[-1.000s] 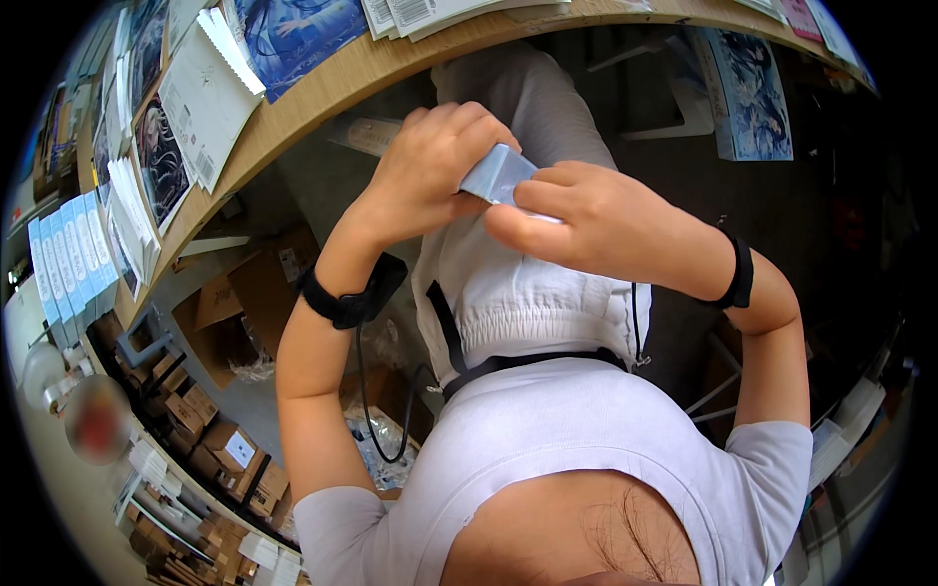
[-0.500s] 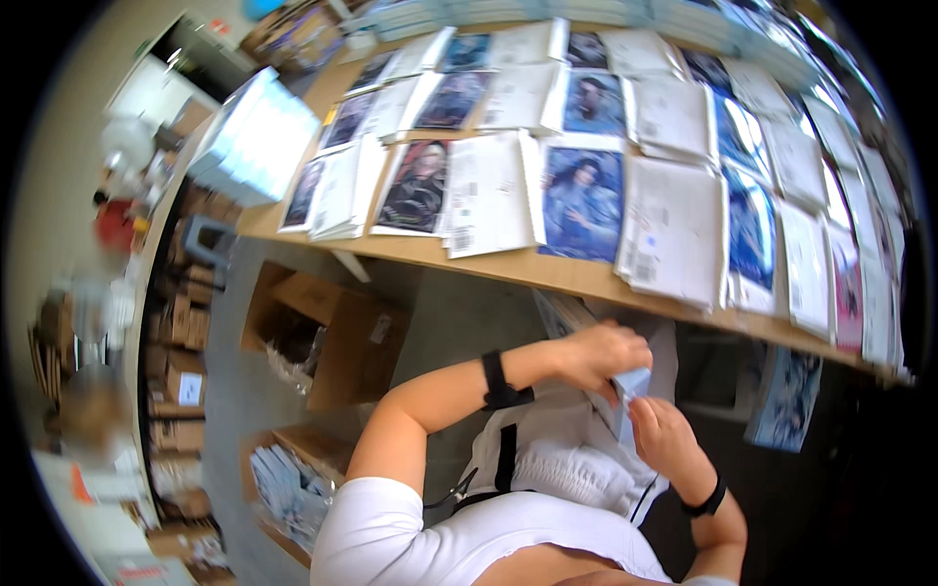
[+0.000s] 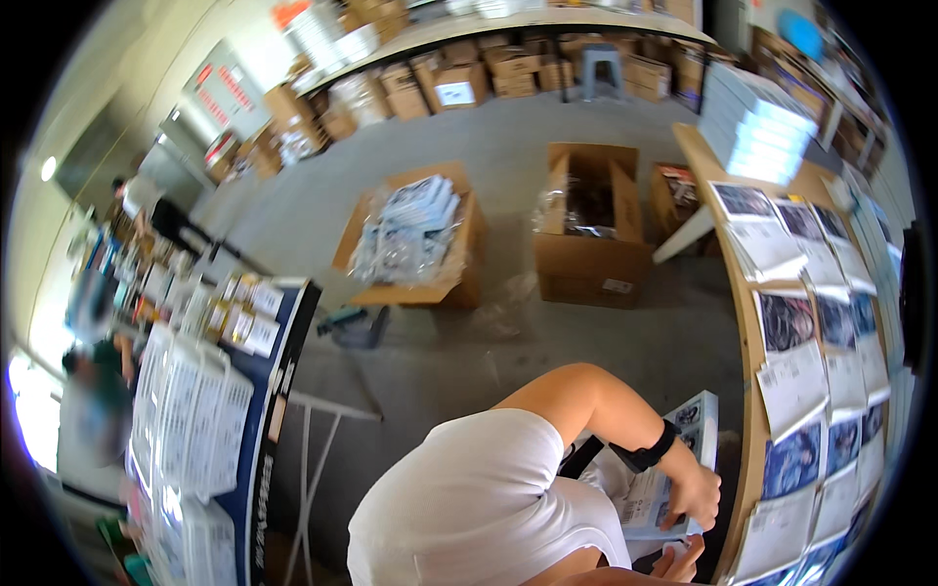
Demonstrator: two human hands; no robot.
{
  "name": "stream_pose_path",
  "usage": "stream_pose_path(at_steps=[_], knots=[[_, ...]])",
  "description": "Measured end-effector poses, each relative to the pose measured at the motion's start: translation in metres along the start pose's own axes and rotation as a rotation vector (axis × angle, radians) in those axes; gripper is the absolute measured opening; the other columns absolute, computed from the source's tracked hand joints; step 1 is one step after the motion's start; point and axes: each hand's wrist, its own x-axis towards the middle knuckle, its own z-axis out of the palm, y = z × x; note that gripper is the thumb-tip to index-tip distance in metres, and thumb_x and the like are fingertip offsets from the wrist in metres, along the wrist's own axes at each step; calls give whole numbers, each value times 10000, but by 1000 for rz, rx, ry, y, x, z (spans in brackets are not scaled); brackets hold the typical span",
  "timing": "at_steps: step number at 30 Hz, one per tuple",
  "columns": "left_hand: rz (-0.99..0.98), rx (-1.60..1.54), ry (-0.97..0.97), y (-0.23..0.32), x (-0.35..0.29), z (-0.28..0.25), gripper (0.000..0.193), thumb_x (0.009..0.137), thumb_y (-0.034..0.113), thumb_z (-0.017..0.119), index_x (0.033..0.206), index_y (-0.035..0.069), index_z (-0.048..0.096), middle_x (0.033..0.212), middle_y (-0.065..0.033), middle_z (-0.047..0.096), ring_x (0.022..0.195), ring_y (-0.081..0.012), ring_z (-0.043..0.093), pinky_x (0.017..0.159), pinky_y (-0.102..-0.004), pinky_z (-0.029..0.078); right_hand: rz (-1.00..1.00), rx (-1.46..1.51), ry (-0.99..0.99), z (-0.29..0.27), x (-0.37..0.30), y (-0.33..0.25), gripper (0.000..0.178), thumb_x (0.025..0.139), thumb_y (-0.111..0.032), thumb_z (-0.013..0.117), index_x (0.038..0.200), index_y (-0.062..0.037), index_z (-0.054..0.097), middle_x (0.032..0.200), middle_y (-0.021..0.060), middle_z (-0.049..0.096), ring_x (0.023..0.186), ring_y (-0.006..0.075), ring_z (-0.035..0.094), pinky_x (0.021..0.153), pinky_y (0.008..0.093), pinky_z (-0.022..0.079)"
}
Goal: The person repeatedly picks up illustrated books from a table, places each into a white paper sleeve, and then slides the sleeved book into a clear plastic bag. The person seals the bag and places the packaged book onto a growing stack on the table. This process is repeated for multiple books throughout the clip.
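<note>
A flat light-blue package (image 3: 696, 415) with pictures on its face lies tilted against my lap, partly covered by my left forearm. My left hand (image 3: 694, 496), below a black wristband, is closed with its fingers curled over the package's lower right part. Just beneath it is my right hand (image 3: 681, 562), its fingers bent around something small and whitish that I cannot make out. My right arm is mostly hidden. To the right, the wooden table (image 3: 740, 410) carries rows of picture sheets (image 3: 791, 459) and white packets (image 3: 793, 389).
An open carton (image 3: 469, 264) of blue-white packages and another open carton (image 3: 596, 269) stand on the floor ahead. White plastic baskets (image 3: 200, 420) sit on a dark-topped table at left. A stack of pale boxes (image 3: 752, 122) stands at the table's far end. Another person (image 3: 147, 200) is farther left.
My view has swung left, so the table has shifted to the right side. My hands have moved to the lower right, and more of the light-blue package shows beneath my left arm.
</note>
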Motion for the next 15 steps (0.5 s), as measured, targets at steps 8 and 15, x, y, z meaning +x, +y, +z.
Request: stream_pose_path(at_steps=[8,15], knots=[[-143,56,1,9,9,-1,658,665,624,668,1088,137,541,1026,-49,635,988,-290,608,761,-478,468,-319,1,11,-28,6,9,449,844,-154,552,1220,1,360,849,339,575,755,507,582,607,534,481],[-106,46,-21,6,31,2,651,681,634,649,1063,113,562,1017,-96,655,949,-318,615,735,-466,484,-334,-157,-28,-40,3,24,483,808,-140,579,1211,7,357,869,322,571,758,491,585,625,530,462]])
